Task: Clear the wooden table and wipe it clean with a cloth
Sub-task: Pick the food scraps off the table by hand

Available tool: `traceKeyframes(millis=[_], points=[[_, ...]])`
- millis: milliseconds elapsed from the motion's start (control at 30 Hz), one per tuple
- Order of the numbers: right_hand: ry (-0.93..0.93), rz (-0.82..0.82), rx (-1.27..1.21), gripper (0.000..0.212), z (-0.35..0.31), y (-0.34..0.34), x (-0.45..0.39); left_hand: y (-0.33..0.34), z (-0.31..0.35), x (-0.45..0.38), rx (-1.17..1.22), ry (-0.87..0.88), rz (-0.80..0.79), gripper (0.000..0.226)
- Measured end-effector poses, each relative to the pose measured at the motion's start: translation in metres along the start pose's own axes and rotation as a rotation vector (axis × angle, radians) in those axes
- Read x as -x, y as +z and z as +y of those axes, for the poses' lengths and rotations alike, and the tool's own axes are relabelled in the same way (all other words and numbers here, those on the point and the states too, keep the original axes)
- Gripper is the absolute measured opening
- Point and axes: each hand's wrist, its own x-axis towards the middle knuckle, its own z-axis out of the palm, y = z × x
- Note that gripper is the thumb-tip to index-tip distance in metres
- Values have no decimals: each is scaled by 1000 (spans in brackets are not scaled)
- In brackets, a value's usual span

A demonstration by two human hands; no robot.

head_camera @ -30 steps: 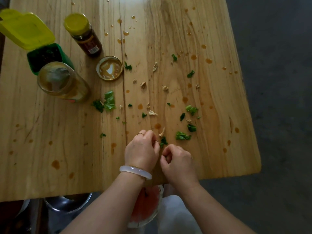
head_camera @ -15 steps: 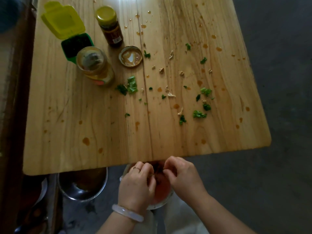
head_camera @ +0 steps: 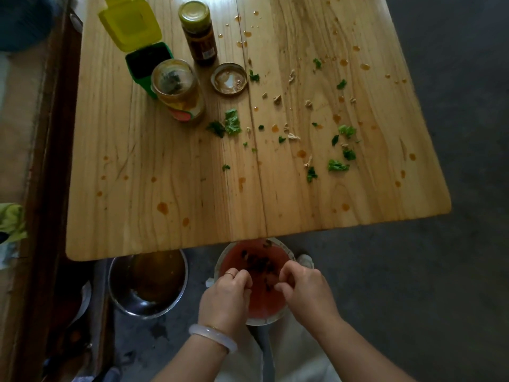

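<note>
The wooden table (head_camera: 165, 210) carries green leaf scraps (head_camera: 337, 165), pale crumbs (head_camera: 277, 99) and orange sauce drops (head_camera: 162, 207). A red bowl (head_camera: 264, 306) with dark scraps in it sits on the floor just below the table's near edge. My left hand (head_camera: 224, 299) and my right hand (head_camera: 305, 293) hover over this bowl, fingertips bunched together as if pinching small scraps. What lies between the fingers is hidden. A yellow-green cloth (head_camera: 11, 221) lies at the far left, off the table.
At the table's far left stand an open glass jar (head_camera: 179, 91), its lid (head_camera: 230, 79), a capped sauce bottle (head_camera: 199, 34) and a green box with a raised yellow lid (head_camera: 129, 23). A steel bowl (head_camera: 147, 282) sits on the floor, left of the red one.
Both hands left the tabletop, where they pinched scraps near the front edge, and came down over the red bowl. The view pulled back from the table.
</note>
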Motion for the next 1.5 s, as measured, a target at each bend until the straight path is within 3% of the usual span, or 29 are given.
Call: traceKeyframes(millis=[267,367,567,833,1233,1500], points=[[-37,71,35,35,-4,-11,-6,-10,16,-12,-50,17,75,14],[-59,117,-22,28,-6,-21,-14,-18,27,-27,-38,44,139,19],[-124,269,-122,9,-5,-64,-47,-40,65,-74,-10,77,247,2],[-91,376,-121,6,11,-130,-107,-59,128,-144,-59,64,191,19],[-61,352,-66,5,19,-163,-152,-48,159,-186,-134,18,76,22],[-87,263,41,6,15,-155,-154,-44,151,-185,-128,43,124,17]])
